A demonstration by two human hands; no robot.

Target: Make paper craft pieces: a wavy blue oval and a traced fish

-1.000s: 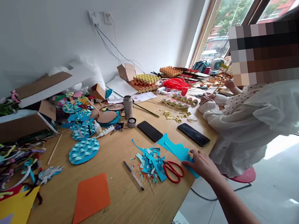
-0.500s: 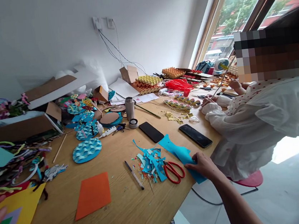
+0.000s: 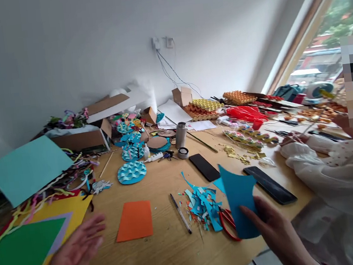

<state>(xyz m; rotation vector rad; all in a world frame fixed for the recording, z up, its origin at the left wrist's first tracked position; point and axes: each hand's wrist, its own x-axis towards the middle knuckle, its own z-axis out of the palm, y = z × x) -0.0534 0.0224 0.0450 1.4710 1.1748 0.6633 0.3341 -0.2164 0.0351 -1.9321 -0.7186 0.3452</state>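
Over the head feed I have the right hand (image 3: pixel 274 221) between four and five o'clock, pinching a blue paper sheet (image 3: pixel 240 206) between thumb and fingers. The sheet is tilted up, its top edge curved, and it covers part of the red-handled scissors (image 3: pixel 225 230), which show at its eight o'clock.

Taking the sheet as my centre, a heap of blue paper scraps (image 3: pixel 204 206) lies at nine o'clock, one black phone (image 3: pixel 203 167) between ten and eleven, another dark phone (image 3: pixel 270 185) at two.

The left hand (image 3: pixel 74 254) is at eight o'clock of my view, fingers spread and outstretched, near the green sheet (image 3: pixel 26 241) and yellow sheet (image 3: pixel 81 203); I can't tell whether it touches either. I see an orange sheet (image 3: pixel 135 220) at seven o'clock, a pen (image 3: pixel 181 213) at six, and a co-worker's white sleeve (image 3: pixel 304 160) between three and four.
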